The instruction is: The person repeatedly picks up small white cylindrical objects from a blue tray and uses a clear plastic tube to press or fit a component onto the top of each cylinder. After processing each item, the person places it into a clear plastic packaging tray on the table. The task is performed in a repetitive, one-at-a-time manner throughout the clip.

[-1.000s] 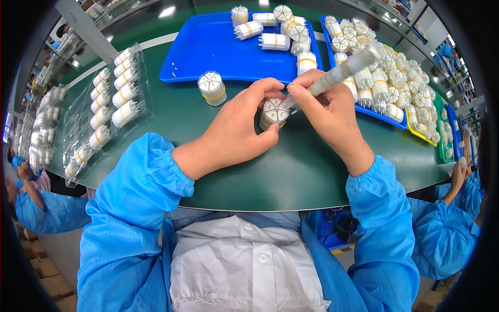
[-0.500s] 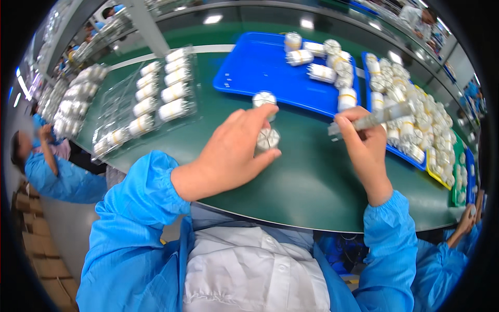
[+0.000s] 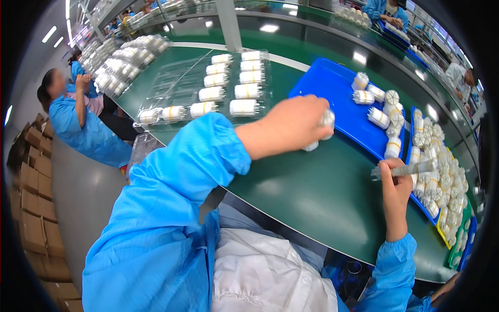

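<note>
- A grey post (image 3: 229,26), upright.
- Brown cardboard boxes (image 3: 33,226), piled well left of the post.
- A co-worker in blue (image 3: 91,132), left of the post.
- Ceiling lights (image 3: 49,34), left of the post.
- Another blue-clad person (image 3: 373,9), right of the post.

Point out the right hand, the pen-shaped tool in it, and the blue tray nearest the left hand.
Right hand (image 3: 396,196): head view, middle of the hand.
Pen-shaped tool (image 3: 419,168): head view, its pale shaft.
Blue tray (image 3: 329,83): head view, its bare floor.
</note>
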Demonstrator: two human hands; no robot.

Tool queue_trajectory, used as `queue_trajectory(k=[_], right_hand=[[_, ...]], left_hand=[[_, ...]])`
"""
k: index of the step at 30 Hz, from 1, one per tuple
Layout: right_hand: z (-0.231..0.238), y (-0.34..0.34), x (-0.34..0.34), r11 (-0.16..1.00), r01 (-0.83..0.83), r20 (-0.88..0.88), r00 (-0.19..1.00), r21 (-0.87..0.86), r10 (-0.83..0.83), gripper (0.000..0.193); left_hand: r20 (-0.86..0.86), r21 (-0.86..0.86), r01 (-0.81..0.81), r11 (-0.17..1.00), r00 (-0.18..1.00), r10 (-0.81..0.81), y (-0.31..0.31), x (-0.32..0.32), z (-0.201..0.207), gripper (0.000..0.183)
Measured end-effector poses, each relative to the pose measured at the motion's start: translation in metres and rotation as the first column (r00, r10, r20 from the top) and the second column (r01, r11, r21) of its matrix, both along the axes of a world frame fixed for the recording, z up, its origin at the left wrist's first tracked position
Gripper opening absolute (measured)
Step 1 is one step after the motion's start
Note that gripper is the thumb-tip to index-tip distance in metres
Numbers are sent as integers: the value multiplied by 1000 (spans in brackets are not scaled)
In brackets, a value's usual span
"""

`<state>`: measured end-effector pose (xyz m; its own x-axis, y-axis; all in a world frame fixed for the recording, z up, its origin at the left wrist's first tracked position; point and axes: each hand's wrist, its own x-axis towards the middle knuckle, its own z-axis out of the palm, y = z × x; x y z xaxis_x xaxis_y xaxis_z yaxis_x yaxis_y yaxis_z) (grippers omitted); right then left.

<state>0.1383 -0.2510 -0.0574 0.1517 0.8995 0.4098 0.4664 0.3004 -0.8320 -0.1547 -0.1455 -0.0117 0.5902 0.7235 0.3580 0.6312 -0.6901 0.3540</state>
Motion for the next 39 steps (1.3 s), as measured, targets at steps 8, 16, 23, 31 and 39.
queue_trajectory(k=[8, 16, 23, 31, 39], right_hand=[[7, -1, -7, 1000, -14, 95, 995, 22, 12, 11], [2, 5, -1, 999, 38, 113, 993, -3, -37, 11], [8, 1, -6, 999, -17, 120, 993, 39, 12, 11], [20, -9, -15, 982, -79, 221, 975, 169, 40, 8], [14, -2, -13, 985, -75, 173, 984, 153, 48, 11]], left_hand=[[-44, 170, -700, 693, 698, 715, 101, -212, 46, 57], [-400, 565, -502, 655, 527, 750, 164, -291, 6, 39], [-367, 476, -532, 700, 603, 708, 180, -261, 38, 41], [-276, 454, -579, 678, 632, 724, 182, -261, -24, 46], [88, 282, -187, 941, 982, 168, 200, -11, 27, 36]])
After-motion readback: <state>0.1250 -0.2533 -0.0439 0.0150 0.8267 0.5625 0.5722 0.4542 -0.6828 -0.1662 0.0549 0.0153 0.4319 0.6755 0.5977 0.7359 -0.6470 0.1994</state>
